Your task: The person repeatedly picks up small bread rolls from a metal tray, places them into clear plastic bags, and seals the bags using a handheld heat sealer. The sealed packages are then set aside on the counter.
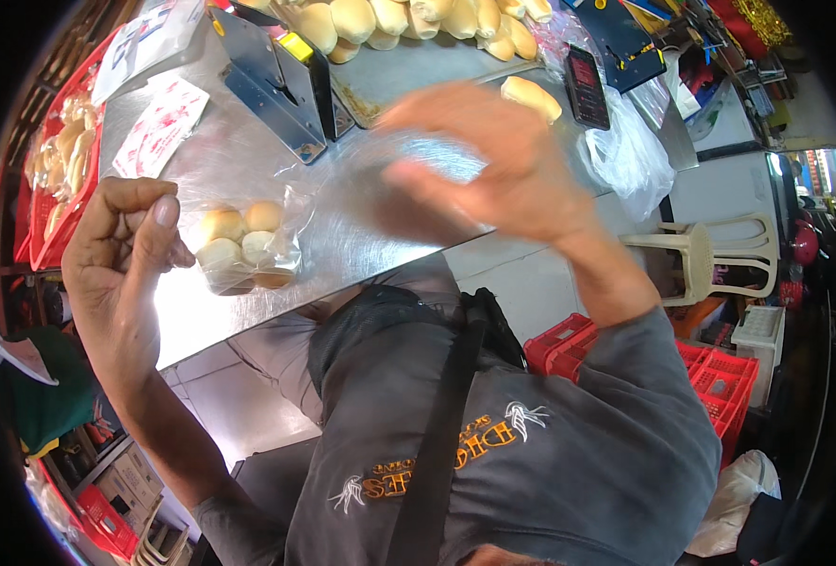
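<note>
A clear plastic bag of several small round bread rolls (243, 247) lies on the steel table (342, 241) near its front edge. Just left of it, my left hand (130, 247) is raised with curled fingers and the thumb pressed to them. Whether anything is pinched there is hidden. My right hand (498, 160) is over the table, smeared by motion. Its thumb and fingers look stretched apart, with nothing seen between them. Beyond the bag stands a dark blue metal device (281, 90) with a slot and a yellow tag. A single bread roll (531, 99) lies past my right hand.
Many bread rolls (389, 19) are piled at the back on a metal tray (418, 71). A phone (587, 87) and a white plastic bag (630, 146) lie at the right. Printed bags (161, 125) and a red crate (45, 222) of bagged bread are on the left.
</note>
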A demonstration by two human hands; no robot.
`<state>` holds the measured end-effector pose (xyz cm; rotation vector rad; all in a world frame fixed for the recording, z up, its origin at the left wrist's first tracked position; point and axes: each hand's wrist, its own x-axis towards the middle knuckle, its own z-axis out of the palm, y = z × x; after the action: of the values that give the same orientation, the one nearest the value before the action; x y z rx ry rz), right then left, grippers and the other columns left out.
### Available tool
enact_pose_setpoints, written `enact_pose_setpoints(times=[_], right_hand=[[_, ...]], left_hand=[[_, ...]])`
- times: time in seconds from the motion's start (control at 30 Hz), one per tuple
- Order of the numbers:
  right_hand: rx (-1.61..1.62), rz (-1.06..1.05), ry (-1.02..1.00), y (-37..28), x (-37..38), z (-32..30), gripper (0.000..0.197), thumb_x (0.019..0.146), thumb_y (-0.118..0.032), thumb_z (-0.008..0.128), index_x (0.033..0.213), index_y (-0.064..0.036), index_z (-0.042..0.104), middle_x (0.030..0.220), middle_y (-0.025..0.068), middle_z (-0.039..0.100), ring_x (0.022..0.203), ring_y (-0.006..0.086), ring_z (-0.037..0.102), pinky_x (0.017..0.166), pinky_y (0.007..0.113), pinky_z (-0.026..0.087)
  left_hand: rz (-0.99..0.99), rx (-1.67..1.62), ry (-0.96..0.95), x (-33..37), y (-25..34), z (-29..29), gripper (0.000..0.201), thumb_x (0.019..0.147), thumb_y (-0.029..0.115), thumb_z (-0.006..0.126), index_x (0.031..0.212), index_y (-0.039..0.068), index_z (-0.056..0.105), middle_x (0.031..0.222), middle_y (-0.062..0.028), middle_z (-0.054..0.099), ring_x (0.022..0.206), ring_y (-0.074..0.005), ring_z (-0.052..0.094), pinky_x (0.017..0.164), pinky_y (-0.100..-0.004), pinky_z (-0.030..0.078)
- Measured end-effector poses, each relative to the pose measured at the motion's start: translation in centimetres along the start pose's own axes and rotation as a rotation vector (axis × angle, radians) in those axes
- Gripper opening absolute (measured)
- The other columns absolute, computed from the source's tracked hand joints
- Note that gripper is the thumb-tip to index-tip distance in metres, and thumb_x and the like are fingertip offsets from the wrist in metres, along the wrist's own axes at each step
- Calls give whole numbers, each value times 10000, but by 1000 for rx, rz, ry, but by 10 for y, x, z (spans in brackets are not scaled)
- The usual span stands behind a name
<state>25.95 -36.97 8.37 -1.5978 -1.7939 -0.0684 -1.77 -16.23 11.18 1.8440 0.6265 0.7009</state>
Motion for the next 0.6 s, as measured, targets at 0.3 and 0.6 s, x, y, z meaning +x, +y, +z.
enact_pose_setpoints(times=[0.3,0.6], right_hand=[[-550,474,-407,96,-72,-51,571,843,-269,824,1367,-95,676,1288,178,714,1235,376,645,1058,481,516],[668,438,193,17,-11,-27,564,940,-49,758,1439,78,526,1300,231,701,1186,296,714,997,395,601]], left_hand=[[28,20,-21,3,6,3,183,1010,152,732,1061,-21,696,818,0,628,704,-48,579,661,-210,488],[164,5,-136,2,3,-1,186,1022,156,721,1062,-23,689,852,-5,668,735,-36,608,658,-206,491]])
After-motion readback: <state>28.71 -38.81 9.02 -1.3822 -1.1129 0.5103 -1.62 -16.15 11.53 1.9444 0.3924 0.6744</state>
